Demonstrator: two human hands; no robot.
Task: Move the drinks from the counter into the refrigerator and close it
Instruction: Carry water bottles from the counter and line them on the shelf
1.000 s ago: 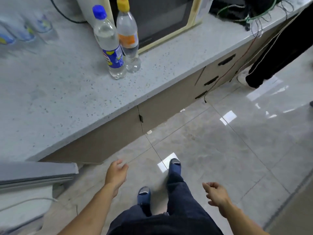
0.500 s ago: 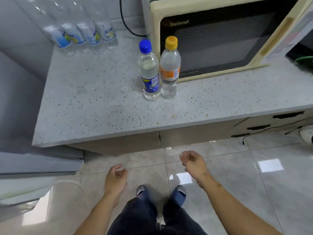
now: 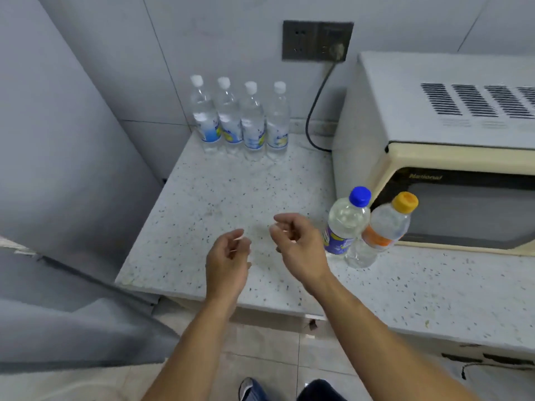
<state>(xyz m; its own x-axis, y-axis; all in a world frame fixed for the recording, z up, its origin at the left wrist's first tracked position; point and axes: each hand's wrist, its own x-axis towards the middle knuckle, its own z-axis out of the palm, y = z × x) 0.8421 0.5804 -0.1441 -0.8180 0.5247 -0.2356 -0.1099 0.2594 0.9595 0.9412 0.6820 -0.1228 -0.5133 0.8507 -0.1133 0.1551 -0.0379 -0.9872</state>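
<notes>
Two clear bottles stand together on the speckled counter (image 3: 202, 204) in front of the microwave: one with a blue cap and blue label (image 3: 346, 224), one with an orange cap and orange label (image 3: 382, 230). Several white-capped water bottles (image 3: 240, 117) line the back wall. My right hand (image 3: 295, 247) hovers over the counter just left of the blue-capped bottle, fingers loosely curled, holding nothing. My left hand (image 3: 228, 259) is beside it, also empty with fingers apart. The grey refrigerator (image 3: 58, 140) stands at the left with its door (image 3: 72, 328) swung open.
A cream microwave (image 3: 448, 169) fills the right of the counter, its black cord (image 3: 315, 111) running up to a wall socket (image 3: 317, 40). Cabinet fronts and tiled floor lie below the counter edge. My shoes show at the bottom.
My view has risen from the floor to the counter. Both hands have lifted from below the counter edge to above its surface, the right one closing in on the blue-capped bottle.
</notes>
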